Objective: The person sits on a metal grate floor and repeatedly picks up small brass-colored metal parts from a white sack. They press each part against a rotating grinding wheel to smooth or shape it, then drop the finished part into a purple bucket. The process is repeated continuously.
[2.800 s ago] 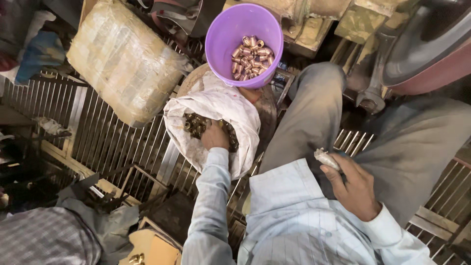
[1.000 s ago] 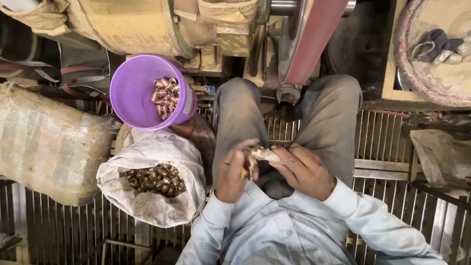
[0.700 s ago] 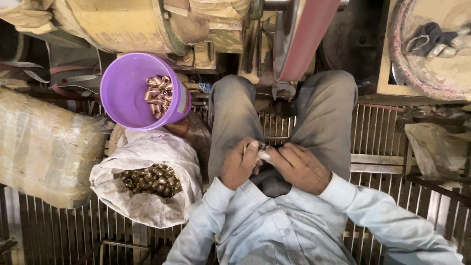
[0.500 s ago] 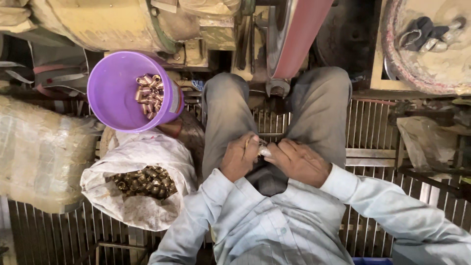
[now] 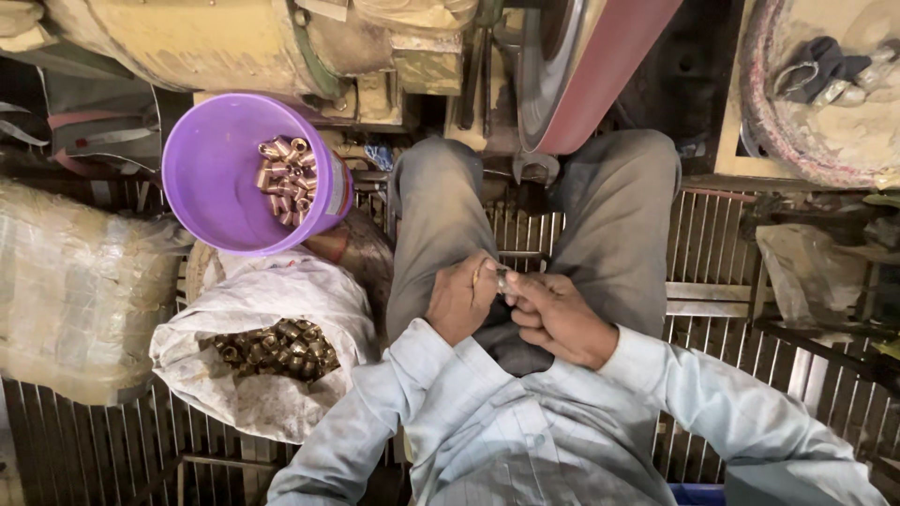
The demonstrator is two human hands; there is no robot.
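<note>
Now, hands: the left hand (image 5: 461, 298) and right hand (image 5: 553, 317) meet over the lap, fingers pinched shut on one small silvery metal piece (image 5: 503, 279).
White cloth sack (image 5: 262, 398): left of the hands, open, heaped with dull brass-coloured fittings (image 5: 277, 345); likely the larger share yet to be handled.
Round purple plastic tub (image 5: 230, 178): beyond the sack, holding only a small pile of shinier fittings (image 5: 286, 178).
Progress: seemingly early.

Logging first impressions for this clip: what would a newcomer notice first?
The purple bucket at upper left, holding small metal sleeves. Below it, a white sack lies open on darker pieces. In the middle, left hand and right hand meet over the lap around a small metal part.
</note>
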